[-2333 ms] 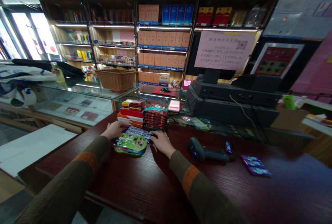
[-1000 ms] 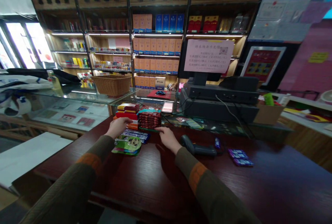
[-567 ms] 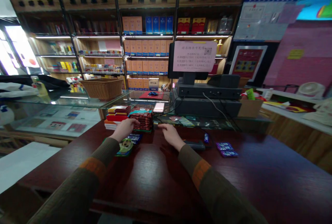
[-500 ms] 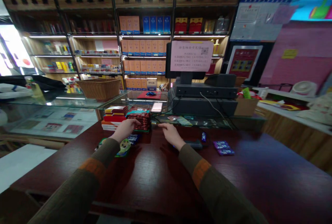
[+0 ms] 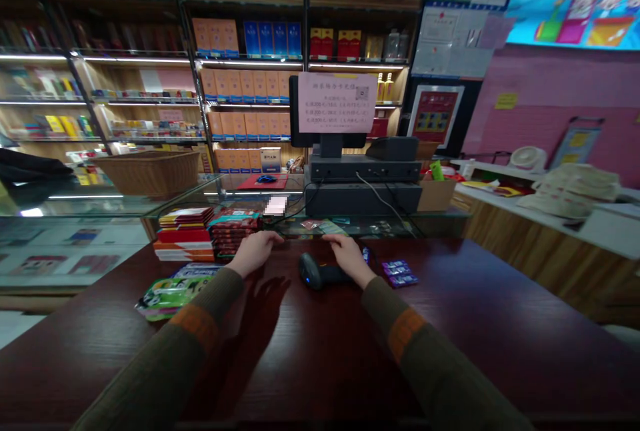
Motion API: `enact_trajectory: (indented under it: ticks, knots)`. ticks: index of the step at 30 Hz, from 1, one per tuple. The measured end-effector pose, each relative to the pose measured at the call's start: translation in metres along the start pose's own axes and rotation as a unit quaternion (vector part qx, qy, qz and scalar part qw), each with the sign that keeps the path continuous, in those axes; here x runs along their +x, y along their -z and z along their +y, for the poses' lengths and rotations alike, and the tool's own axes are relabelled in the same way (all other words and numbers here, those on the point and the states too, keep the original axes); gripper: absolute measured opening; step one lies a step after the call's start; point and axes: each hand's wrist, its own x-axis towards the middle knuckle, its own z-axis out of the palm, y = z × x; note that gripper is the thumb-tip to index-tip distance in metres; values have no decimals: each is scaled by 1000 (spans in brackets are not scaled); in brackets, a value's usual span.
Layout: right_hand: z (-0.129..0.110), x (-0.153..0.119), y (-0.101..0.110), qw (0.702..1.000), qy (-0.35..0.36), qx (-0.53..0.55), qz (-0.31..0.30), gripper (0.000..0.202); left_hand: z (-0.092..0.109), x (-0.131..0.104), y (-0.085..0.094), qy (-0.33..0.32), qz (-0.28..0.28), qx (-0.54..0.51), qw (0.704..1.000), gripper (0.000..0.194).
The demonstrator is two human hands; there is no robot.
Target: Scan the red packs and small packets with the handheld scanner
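Observation:
My left hand (image 5: 254,252) hovers just right of a stack of dark red snack packets (image 5: 231,236), its fingers stretched inward and nothing visible in them. Over the handle of a black barcode scanner (image 5: 311,272) is my right hand (image 5: 349,258), also with fingers reaching inward and no object showing. Whether it touches the scanner I cannot tell. Left of the dark red packets stands a stack of red and white boxes (image 5: 183,244). Green packets (image 5: 163,298) lie in front of it, partly behind my left sleeve. Small purple packets (image 5: 400,274) lie right of my right hand.
A glass counter (image 5: 165,203) borders the dark wooden table (image 5: 320,358) at the back, holding a wicker basket (image 5: 155,174). Behind the scanner stand a monitor with a pink notice (image 5: 334,104) and a black cash drawer (image 5: 363,198). Stocked shelves line the wall.
The view has swung right. My left hand has moved off the dark red packets, to their right. My right hand stays near the scanner, whose head is now uncovered.

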Motion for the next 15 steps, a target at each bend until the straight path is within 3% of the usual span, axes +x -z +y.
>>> enact_trajectory:
  ticks: [8,15]
  knots:
    - [48,0,36,999,-28,-32,30,39,48,9,-6,25,11,76,997,38]
    - [79,0,56,997,-39,-42,53,38,62,17,-22,19,-17,90,996,40]
